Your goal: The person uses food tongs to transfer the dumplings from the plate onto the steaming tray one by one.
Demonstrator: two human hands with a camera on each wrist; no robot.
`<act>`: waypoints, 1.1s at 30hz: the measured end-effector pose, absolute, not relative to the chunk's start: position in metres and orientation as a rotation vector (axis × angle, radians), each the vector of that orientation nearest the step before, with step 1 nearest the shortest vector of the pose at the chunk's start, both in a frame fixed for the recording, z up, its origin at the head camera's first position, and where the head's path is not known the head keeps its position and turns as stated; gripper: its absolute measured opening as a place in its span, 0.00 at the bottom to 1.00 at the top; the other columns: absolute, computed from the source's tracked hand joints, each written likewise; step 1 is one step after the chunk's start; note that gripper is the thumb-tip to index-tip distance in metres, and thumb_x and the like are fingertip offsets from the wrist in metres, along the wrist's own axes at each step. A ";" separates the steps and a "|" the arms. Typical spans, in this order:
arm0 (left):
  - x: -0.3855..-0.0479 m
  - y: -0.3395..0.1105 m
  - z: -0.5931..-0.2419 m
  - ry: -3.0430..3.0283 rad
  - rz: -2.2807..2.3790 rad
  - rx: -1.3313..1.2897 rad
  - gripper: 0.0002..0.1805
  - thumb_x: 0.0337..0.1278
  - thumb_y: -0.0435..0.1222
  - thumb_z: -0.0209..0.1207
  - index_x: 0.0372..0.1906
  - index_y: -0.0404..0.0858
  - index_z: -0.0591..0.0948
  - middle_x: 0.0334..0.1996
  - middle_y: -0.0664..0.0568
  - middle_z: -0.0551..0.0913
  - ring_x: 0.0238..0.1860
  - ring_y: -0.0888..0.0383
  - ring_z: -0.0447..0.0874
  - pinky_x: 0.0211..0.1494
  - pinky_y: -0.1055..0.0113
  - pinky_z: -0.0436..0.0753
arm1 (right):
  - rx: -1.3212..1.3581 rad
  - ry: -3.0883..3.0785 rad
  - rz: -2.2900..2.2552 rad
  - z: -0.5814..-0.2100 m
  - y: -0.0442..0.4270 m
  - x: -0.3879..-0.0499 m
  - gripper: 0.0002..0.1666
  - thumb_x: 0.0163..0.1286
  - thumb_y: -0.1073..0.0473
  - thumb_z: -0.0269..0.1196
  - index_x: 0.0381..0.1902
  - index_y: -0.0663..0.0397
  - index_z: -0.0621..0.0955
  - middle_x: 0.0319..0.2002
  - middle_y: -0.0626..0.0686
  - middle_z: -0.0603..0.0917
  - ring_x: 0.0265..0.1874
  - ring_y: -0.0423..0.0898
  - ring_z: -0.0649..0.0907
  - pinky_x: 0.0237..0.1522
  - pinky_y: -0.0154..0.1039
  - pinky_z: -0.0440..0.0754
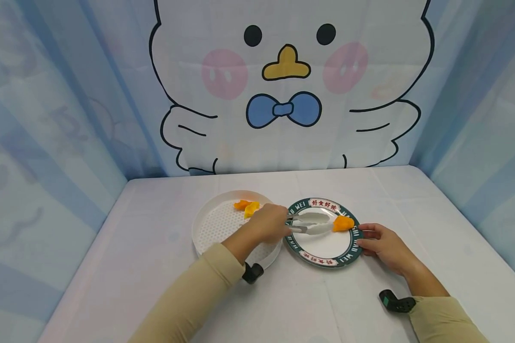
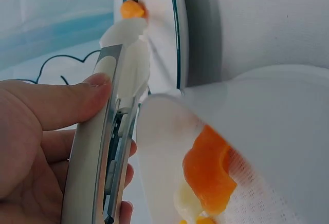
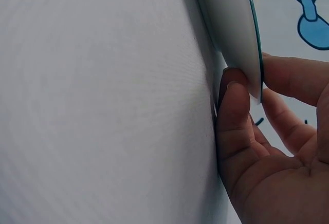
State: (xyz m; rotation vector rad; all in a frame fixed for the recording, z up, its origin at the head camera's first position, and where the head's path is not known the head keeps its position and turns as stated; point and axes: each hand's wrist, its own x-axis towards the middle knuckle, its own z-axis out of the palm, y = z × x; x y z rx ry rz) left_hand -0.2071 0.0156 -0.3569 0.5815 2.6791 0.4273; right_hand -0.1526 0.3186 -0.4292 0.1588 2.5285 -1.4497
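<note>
My left hand (image 1: 269,223) grips a pair of tongs (image 2: 97,147) with metal handles and pale tips. Their tips point right across a white plate (image 1: 322,245) with a green, lettered rim. At the tips lies an orange piece (image 1: 343,223) near the plate's right side; whether the tips pinch it I cannot tell. My right hand (image 1: 386,247) pinches the plate's right rim, fingers on both sides of the edge in the right wrist view. Under the left forearm stands a white perforated basket (image 1: 210,233), with orange pieces (image 2: 208,170) and a yellow piece (image 1: 252,209) inside.
Basket and plate stand side by side on a white-covered table (image 1: 154,252). A curtain with a cartoon figure (image 1: 283,143) hangs behind the table's far edge, and blue curtains (image 1: 47,143) flank it. Black wrist cameras (image 1: 396,302) sit at the sleeves.
</note>
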 end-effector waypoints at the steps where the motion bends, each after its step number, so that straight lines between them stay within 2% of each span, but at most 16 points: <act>1: -0.207 0.017 -0.357 2.683 0.425 0.587 0.17 0.62 0.44 0.67 0.49 0.37 0.84 0.29 0.52 0.81 0.32 0.55 0.79 0.35 0.68 0.79 | 0.159 2.528 -1.450 -0.429 0.319 -0.153 0.35 0.73 0.61 0.62 0.69 0.72 0.62 0.63 0.75 0.68 0.49 0.54 0.80 0.45 0.38 0.84; 5: -0.207 0.021 -0.356 2.687 0.408 0.605 0.16 0.62 0.44 0.68 0.47 0.38 0.84 0.29 0.53 0.80 0.32 0.56 0.79 0.34 0.68 0.78 | 0.158 2.529 -1.452 -0.429 0.318 -0.152 0.35 0.73 0.61 0.62 0.69 0.73 0.63 0.63 0.75 0.68 0.49 0.54 0.80 0.45 0.38 0.84; 14: -0.206 0.024 -0.357 2.651 0.473 0.563 0.21 0.63 0.45 0.67 0.55 0.37 0.82 0.32 0.52 0.80 0.34 0.56 0.79 0.36 0.68 0.78 | 0.138 2.531 -1.459 -0.428 0.318 -0.152 0.35 0.73 0.60 0.62 0.69 0.73 0.63 0.62 0.75 0.68 0.48 0.53 0.80 0.45 0.37 0.84; 22: -0.206 0.025 -0.355 2.670 0.529 0.555 0.20 0.63 0.44 0.67 0.55 0.38 0.83 0.31 0.52 0.80 0.34 0.56 0.78 0.34 0.69 0.78 | 0.133 2.537 -1.457 -0.429 0.319 -0.153 0.35 0.73 0.59 0.62 0.69 0.72 0.63 0.62 0.75 0.69 0.49 0.53 0.81 0.45 0.38 0.84; 29: -0.205 0.040 -0.355 2.745 0.432 0.577 0.22 0.63 0.47 0.66 0.58 0.42 0.82 0.39 0.53 0.81 0.43 0.54 0.73 0.44 0.64 0.79 | 0.133 2.534 -1.456 -0.430 0.320 -0.152 0.35 0.73 0.60 0.62 0.69 0.72 0.63 0.63 0.75 0.68 0.50 0.53 0.80 0.45 0.37 0.84; 33: -0.204 0.053 -0.355 2.786 0.366 0.590 0.21 0.63 0.48 0.66 0.56 0.42 0.82 0.39 0.53 0.80 0.43 0.55 0.72 0.46 0.61 0.77 | 0.128 2.530 -1.464 -0.429 0.320 -0.151 0.35 0.73 0.60 0.62 0.69 0.73 0.63 0.63 0.75 0.68 0.50 0.53 0.80 0.45 0.37 0.83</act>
